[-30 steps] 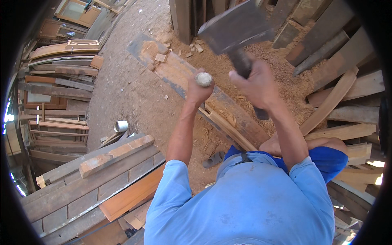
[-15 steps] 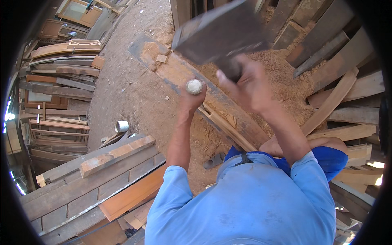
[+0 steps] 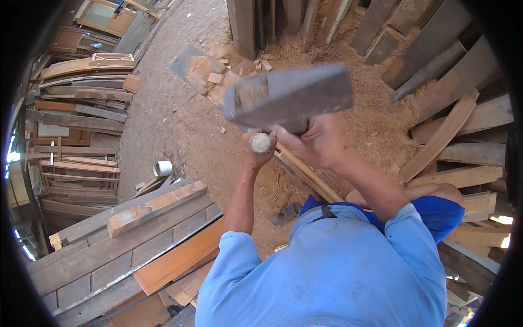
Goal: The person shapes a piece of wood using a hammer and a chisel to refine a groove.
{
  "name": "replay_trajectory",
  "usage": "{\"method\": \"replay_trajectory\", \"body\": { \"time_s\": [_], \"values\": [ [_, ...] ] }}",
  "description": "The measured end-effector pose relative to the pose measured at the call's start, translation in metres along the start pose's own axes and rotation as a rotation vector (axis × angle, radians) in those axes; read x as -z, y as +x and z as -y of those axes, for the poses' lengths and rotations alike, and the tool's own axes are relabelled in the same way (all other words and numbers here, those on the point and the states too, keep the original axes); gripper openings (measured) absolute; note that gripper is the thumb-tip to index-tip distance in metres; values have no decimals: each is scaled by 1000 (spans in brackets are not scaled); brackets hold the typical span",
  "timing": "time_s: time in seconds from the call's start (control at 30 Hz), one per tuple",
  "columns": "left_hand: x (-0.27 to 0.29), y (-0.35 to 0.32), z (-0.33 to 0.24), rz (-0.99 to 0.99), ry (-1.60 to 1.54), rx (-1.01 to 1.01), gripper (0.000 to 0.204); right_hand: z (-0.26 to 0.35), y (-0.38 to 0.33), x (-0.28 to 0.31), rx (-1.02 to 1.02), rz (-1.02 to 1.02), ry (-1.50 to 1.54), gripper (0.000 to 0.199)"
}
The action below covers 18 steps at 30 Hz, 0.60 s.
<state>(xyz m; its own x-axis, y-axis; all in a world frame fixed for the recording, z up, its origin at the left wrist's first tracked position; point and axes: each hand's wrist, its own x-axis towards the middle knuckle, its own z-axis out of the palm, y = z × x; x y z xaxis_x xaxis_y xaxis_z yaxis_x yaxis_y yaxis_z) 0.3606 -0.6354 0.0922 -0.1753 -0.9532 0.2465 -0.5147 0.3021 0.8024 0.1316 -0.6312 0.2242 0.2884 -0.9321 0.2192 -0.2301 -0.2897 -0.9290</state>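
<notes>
My left hand [image 3: 250, 159] is wrapped round an upright chisel [image 3: 260, 143]. Only the pale, round, battered butt of its handle shows; the blade is hidden below my fist. My right hand [image 3: 326, 146] grips the short handle of a big dark wooden mallet [image 3: 297, 98], blurred by motion. The mallet head hangs just beyond and above the chisel butt, and my right fingers appear close beside my left hand. Beneath my hands a narrow light wooden piece [image 3: 311, 177] with a groove runs toward my lap. It rests along a wide plank [image 3: 185, 57] on the ground.
Sawdust and small offcuts [image 3: 216, 78] lie on the plank's far end. Upright boards [image 3: 245, 32] and curved timbers [image 3: 444, 136] crowd the right. To the left are stacked wooden frames [image 3: 81, 163], a white cup [image 3: 162, 168] and a squared beam [image 3: 158, 207] on panels.
The mallet has come down and nearer the chisel, its head turned to show a side. My right hand has moved left and lower; my left hand is slightly lower.
</notes>
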Motion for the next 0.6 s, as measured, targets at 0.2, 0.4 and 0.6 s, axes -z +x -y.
{"method": "replay_trajectory", "body": {
  "time_s": [0.2,0.4,0.6],
  "values": [
    [-8,-8,5,40,-139,125,31,-56,-6,-5,-236,318,-563,37],
    [-32,34,14,-445,-65,6,21,-20,-1,4,-308,221,-40,42],
    [4,44,6,-379,-368,240,12,33,5,31,-256,-18,127,37]
  ]
}}
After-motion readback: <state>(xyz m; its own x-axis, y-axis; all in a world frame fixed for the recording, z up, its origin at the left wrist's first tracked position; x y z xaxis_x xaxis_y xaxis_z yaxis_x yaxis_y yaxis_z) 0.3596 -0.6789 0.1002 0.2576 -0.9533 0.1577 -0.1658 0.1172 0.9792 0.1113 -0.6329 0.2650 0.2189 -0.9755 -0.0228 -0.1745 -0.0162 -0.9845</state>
